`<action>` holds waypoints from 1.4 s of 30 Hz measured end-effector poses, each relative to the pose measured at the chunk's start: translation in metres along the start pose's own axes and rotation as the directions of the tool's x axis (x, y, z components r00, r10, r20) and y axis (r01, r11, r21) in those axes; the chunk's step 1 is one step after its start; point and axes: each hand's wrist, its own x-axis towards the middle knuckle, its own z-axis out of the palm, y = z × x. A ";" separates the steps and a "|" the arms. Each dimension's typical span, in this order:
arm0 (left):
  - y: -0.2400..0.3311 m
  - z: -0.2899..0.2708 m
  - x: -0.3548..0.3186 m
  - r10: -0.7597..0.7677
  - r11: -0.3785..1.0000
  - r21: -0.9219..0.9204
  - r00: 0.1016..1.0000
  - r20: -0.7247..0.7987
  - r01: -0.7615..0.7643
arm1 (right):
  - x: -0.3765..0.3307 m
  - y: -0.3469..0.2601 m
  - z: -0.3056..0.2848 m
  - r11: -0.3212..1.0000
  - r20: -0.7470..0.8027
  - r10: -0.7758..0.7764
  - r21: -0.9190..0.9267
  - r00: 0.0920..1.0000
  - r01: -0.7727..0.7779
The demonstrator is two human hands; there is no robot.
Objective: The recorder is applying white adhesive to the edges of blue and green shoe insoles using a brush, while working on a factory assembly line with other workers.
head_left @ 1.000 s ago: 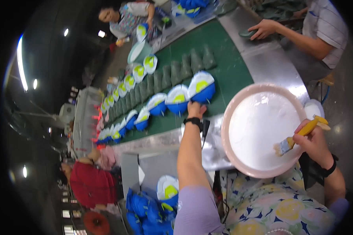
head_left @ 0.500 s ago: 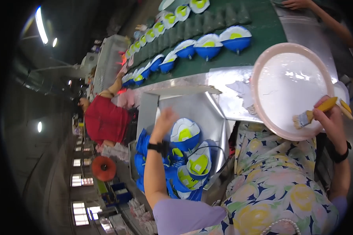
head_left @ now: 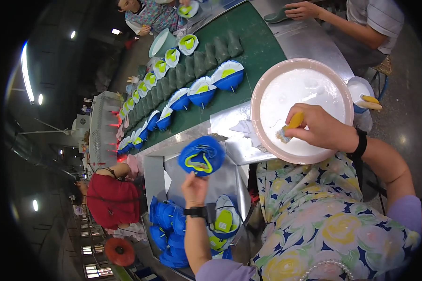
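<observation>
My left hand [head_left: 195,188] holds up a blue shoe upper with a yellow-green inside [head_left: 201,157] over the metal bench. My right hand [head_left: 318,127] grips a yellow-handled brush [head_left: 288,127] with its bristles down in the white glue of a pink round basin [head_left: 267,89]. A pile of blue and yellow-green uppers [head_left: 183,234] lies below my left wrist.
A green conveyor belt [head_left: 253,37] carries a row of blue, white and yellow-green uppers [head_left: 201,91] and dark green lasts [head_left: 211,56]. A white pot with brushes [head_left: 361,91] stands right of the basin. Other people sit at the top, top right and lower left in red [head_left: 110,199].
My left hand went from the belt down to the pile and now lifts a blue upper. My right hand moved the brush from the basin's rim into the glue.
</observation>
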 end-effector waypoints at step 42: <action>0.002 0.099 0.023 0.290 0.796 0.435 0.895 0.338 -0.422 | -0.011 0.017 0.001 0.930 0.272 -0.130 -0.300 0.954 0.212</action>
